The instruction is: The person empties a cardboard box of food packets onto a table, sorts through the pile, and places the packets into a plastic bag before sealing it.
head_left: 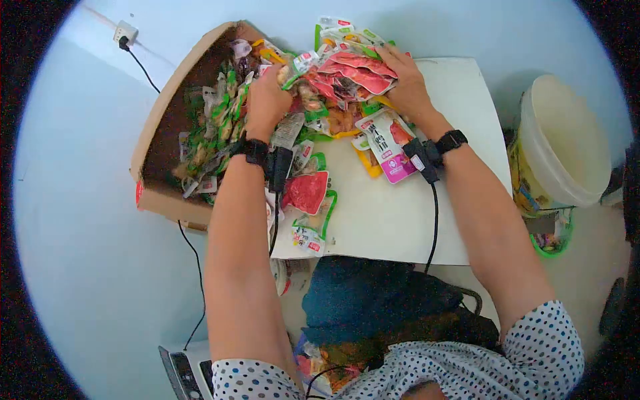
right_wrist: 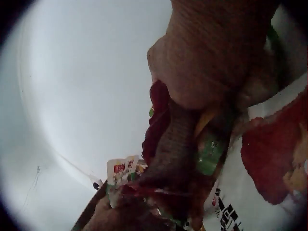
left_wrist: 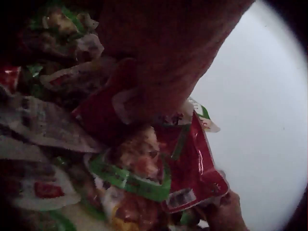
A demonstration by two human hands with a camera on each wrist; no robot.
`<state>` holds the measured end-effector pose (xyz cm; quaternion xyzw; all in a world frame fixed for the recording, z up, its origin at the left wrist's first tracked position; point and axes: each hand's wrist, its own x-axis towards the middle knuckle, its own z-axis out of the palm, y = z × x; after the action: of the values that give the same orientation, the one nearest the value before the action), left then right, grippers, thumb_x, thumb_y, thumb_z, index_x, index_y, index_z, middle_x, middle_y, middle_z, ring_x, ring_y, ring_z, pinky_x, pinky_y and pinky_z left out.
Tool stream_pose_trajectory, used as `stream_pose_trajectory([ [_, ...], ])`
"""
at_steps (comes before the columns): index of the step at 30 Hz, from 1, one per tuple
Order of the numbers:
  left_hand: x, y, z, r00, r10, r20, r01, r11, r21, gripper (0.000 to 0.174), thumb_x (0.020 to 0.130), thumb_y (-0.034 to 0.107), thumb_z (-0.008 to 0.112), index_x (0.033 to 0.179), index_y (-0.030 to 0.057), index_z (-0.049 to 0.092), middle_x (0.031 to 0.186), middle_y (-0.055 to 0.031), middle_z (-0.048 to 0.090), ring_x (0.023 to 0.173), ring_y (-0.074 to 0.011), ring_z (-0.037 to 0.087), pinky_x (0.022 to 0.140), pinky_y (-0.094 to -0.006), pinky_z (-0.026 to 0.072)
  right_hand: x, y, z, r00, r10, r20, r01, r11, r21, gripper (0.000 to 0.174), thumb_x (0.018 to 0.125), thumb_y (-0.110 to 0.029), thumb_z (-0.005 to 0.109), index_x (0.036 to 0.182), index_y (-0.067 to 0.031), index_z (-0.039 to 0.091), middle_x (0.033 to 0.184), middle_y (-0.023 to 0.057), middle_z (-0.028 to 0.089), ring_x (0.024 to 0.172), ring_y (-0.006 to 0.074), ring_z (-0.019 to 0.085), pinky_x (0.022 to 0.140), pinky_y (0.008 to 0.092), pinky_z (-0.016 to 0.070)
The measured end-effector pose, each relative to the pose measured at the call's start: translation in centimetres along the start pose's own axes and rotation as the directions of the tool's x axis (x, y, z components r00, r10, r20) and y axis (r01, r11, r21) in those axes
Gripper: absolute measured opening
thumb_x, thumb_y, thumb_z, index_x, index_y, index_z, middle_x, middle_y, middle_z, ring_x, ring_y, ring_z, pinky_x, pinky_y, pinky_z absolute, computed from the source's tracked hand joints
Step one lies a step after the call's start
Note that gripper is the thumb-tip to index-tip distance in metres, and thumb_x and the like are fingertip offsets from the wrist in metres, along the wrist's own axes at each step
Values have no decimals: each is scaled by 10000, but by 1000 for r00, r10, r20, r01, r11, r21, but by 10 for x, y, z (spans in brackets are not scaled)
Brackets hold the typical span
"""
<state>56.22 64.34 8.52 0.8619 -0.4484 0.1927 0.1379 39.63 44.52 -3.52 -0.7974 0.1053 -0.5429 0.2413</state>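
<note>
A heap of sealed snack packets point(head_left: 313, 100) spills from a cardboard box onto the white table. At its right end, my right hand point(head_left: 408, 83) grips a fanned stack of red packets point(head_left: 357, 72), fingers over the top. My left hand point(head_left: 268, 100) is at the heap's left side beside the box, its curled fingers pinching a clear packet with green trim point(head_left: 303, 63). The left wrist view has that hand point(left_wrist: 159, 62) over a red packet point(left_wrist: 197, 163), its fingertips hidden. A white and purple packet point(head_left: 392, 147) lies below my right wrist.
The cardboard box point(head_left: 160, 113) leans at the left, holding many green-edged packets. Several loose packets point(head_left: 308, 193) lie near the front of the white table point(head_left: 380, 227). A large white bucket point(head_left: 567, 147) stands to the right. Cables run from both wrist cameras.
</note>
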Motion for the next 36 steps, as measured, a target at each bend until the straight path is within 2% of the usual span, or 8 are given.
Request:
stream_pose_trajectory([
  [7,9,8,35,969,-28,-245,44,997,58,318,744,129,690,1027,26,589,966,-206,655,902,-398,632,770,-473,517,7,-12,-4,997,-74,34,76,996,-56,800,641,-89,663,1404,-103,424,1413,206,443,1330,384,390,1121,445,306],
  [12,7,36,74,978,-40,-206,70,987,142,587,639,97,755,1173,48,515,1221,-179,535,1152,-396,503,950,-505,425,12,-10,-4,945,-151,291,165,986,-26,917,636,-258,725,1449,-90,336,1446,204,399,1349,392,359,1121,446,309],
  [16,-12,61,60,997,-19,-81,17,999,-27,816,605,93,786,1328,45,411,1322,-188,470,1251,-408,410,1043,-539,330,18,-29,-11,967,-73,246,40,990,133,1072,596,-454,799,1479,-114,294,1477,207,356,1364,390,341,1111,450,311],
  [19,-22,55,54,998,61,28,-56,989,-137,906,596,72,786,1393,75,355,1395,-207,414,1315,-433,337,1092,-546,269,13,-50,-15,982,-121,148,150,967,-206,1090,583,-428,806,1495,-153,276,1497,208,322,1375,398,324,1099,511,294],
  [22,-27,47,49,986,147,81,-122,958,-259,967,597,44,769,1443,130,310,1470,-261,317,1386,-463,243,1141,-558,196,18,-46,-10,935,-344,81,343,939,28,998,578,-401,806,1457,-205,376,1500,191,328,1376,380,331,1076,591,261],
  [29,-66,38,15,982,161,-97,-178,962,-205,958,614,62,753,1449,26,287,1491,-293,240,1359,-446,307,1112,-457,326,12,-47,-5,907,-348,238,394,901,-183,588,672,-385,793,1211,-225,619,1456,29,444,1353,268,396,1069,571,283],
  [34,-113,25,7,988,-152,17,149,979,143,509,733,272,730,1107,-7,527,1006,-220,625,983,-396,606,801,-485,509,8,-39,5,983,-154,97,170,969,-180,539,713,-327,788,1193,-146,621,1452,66,450,1265,274,493,1026,501,367],
  [36,-121,15,12,976,-208,60,196,968,159,537,713,254,726,1134,-14,526,1037,-198,604,972,-354,603,814,-450,493,6,-41,5,983,-156,93,175,951,-257,515,737,-329,774,1190,-138,623,1452,73,449,1267,276,491,1021,471,383],
])
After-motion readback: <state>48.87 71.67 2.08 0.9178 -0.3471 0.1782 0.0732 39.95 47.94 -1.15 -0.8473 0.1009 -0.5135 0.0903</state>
